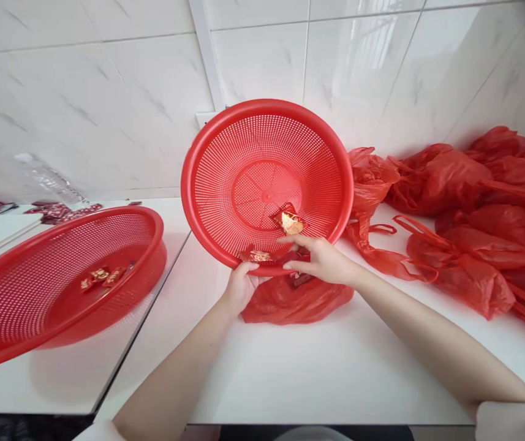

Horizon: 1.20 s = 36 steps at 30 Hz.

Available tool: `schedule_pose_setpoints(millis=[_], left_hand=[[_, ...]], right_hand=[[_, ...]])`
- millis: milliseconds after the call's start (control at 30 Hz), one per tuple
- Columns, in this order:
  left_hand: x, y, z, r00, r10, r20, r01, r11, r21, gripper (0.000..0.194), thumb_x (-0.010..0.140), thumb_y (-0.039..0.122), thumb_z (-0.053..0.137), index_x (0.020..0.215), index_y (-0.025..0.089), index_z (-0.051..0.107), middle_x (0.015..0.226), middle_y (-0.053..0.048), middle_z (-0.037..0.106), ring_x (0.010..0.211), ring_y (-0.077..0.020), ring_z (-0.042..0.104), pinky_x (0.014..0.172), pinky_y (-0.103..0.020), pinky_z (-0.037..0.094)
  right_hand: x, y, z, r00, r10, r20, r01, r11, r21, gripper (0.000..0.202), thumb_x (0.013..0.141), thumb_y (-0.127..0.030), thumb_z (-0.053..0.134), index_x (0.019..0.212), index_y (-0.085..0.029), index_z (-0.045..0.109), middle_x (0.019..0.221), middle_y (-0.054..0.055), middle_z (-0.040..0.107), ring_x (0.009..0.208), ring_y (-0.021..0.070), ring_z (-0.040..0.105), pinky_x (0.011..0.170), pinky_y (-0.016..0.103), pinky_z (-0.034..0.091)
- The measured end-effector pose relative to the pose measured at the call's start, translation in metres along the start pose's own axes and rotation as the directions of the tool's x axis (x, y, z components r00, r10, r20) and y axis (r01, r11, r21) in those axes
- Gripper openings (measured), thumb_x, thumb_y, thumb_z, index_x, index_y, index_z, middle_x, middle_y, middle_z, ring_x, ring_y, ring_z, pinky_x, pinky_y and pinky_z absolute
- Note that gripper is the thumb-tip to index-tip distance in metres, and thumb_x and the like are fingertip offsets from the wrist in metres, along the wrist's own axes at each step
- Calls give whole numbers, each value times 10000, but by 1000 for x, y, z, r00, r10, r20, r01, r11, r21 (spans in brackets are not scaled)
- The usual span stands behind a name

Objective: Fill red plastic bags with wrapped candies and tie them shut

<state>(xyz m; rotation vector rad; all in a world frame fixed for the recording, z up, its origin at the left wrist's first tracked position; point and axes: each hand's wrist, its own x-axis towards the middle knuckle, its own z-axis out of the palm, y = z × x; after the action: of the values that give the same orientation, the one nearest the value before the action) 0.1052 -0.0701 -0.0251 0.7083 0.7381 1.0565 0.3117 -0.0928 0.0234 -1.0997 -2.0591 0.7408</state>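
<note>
The left hand [240,289] gripped the lower rim of the red basket [266,109]; the right hand [320,260], fingers parted, reached over it beside a wrapped packet [291,222], its hold impossible to tell. The basket, likely light, stiff and best taken by its rim, leaned at the red bag [290,309] on the desk [266,380], mouth facing the near edge, round, without a long axis

The left basket [101,294] is cut off by the left edge; small packets' [101,275] print is illegible.
</note>
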Motion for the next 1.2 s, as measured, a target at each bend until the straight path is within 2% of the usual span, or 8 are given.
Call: schedule_pose_setpoints(millis=[100,200,400,633,800,900,1000,1200], left_hand=[[2,4,-2,1000,16,8,-16,1000,-3,297,689,137,516,939,100,671,953,-85,738,925,-249,684,896,-413,531],[1,7,-2,1000,17,24,-17,1000,-9,303,709,148,509,964,99,665,977,-89,735,941,-242,681,905,-396,528],[2,9,-4,1000,10,7,-10,1000,-22,273,714,170,514,937,116,663,948,-78,735,952,-240,679,909,-395,527],[0,12,0,1000,13,11,-12,999,-34,274,707,176,504,915,115,672,900,-79,741,919,-246,689,899,-399,534],[-1,16,1,1000,26,9,-26,999,-24,268,723,167,497,918,105,671,890,-86,739,904,-247,692,891,-402,539],[2,18,-3,999,35,-20,-36,999,-14,258,717,161,499,904,105,668,877,-82,737,915,-244,690,888,-391,543],[5,19,-5,996,66,-60,-67,998,-13,229,699,141,517,878,119,658,883,-68,736,936,-237,687,891,-381,544],[-2,15,3,998,59,-15,-59,998,17,266,701,134,539,935,113,662,969,-87,733,989,-267,675,914,-426,533]], right_hand=[[1,0,-1,998,54,-30,-45,966,255,344,841,-445,622,1044,-168,637,849,21,630,720,142,571,686,271,460],[1,-3,-2,996,90,5,-85,926,367,318,874,-466,570,848,-153,620,735,-3,575,656,118,520,633,246,430],[0,-7,-1,992,119,34,-123,916,382,320,884,-483,546,869,-167,595,670,-30,525,576,98,480,570,227,416],[1,2,5,995,75,62,-91,943,319,287,900,-451,524,916,-178,613,723,-20,598,596,106,531,595,230,447],[1,1,4,998,-41,45,33,987,157,268,931,-398,483,968,-188,647,924,19,687,841,145,627,794,262,471],[0,-4,2,997,-40,72,45,996,-73,281,955,-378,445,1066,-216,647,941,29,708,853,160,649,815,281,467],[-2,-8,3,999,-13,50,26,964,-265,335,977,-377,398,1205,-229,594,950,53,713,854,183,658,821,311,469],[-3,-11,4,992,-86,-89,47,928,-370,304,972,-335,408,1141,-189,614,1068,108,675,984,217,625,872,345,473]])
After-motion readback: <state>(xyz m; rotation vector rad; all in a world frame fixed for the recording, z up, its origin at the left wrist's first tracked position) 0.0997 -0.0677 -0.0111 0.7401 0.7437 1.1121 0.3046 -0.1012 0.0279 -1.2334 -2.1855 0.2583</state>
